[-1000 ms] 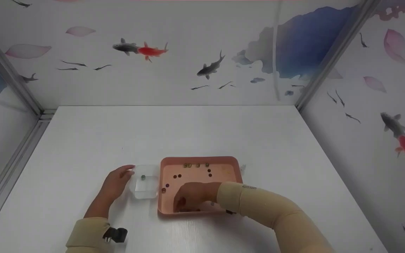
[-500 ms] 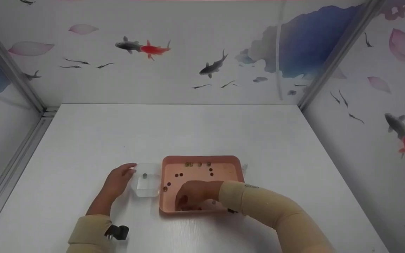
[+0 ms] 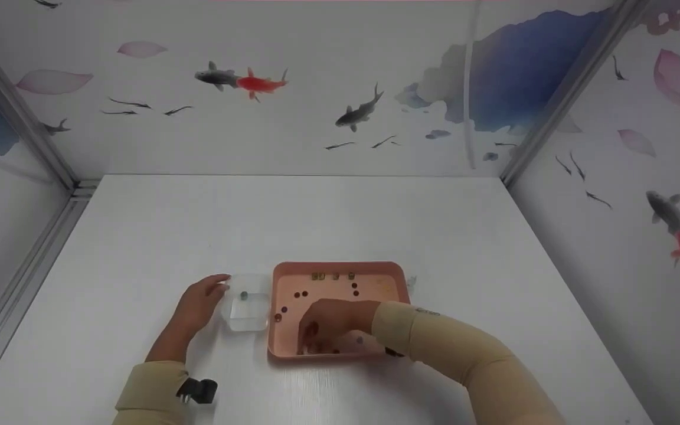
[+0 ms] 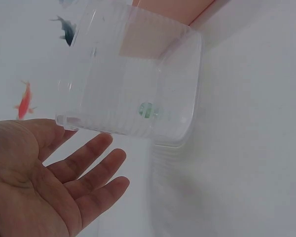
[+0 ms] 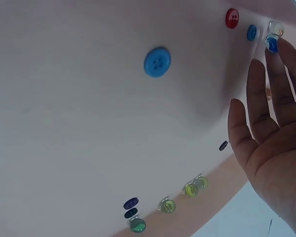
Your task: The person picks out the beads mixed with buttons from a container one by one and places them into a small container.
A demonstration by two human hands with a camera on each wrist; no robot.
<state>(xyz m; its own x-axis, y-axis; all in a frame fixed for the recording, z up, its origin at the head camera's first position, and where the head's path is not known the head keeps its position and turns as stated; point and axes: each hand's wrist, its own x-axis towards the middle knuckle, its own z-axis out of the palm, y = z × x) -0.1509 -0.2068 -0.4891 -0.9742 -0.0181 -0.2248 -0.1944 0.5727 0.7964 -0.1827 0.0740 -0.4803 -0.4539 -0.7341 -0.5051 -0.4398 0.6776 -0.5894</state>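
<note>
A clear plastic box (image 3: 247, 313) stands against the left side of a pink tray (image 3: 400, 283). One green marble (image 4: 146, 109) lies inside the box. My left hand (image 3: 199, 304) touches the box's left rim with its thumb side, the other fingers spread in the left wrist view. Over the tray's near part, my right hand (image 3: 334, 321) pinches a blue-and-white marble (image 5: 272, 43) at its fingertips. A clear marble (image 5: 276, 28), a small blue button (image 5: 251, 32) and a red button (image 5: 232, 18) are close to it.
A larger blue button (image 5: 157, 61) lies on the tray floor. Several greenish marbles (image 5: 168, 206) line the tray's far edge, with dark buttons (image 5: 130, 203) near them. Patterned walls (image 3: 293, 136) stand behind and beside the white table (image 3: 293, 218).
My right hand has shifted slightly right and up over the tray. The left hand and the box keep their places; the whole head view has moved a little.
</note>
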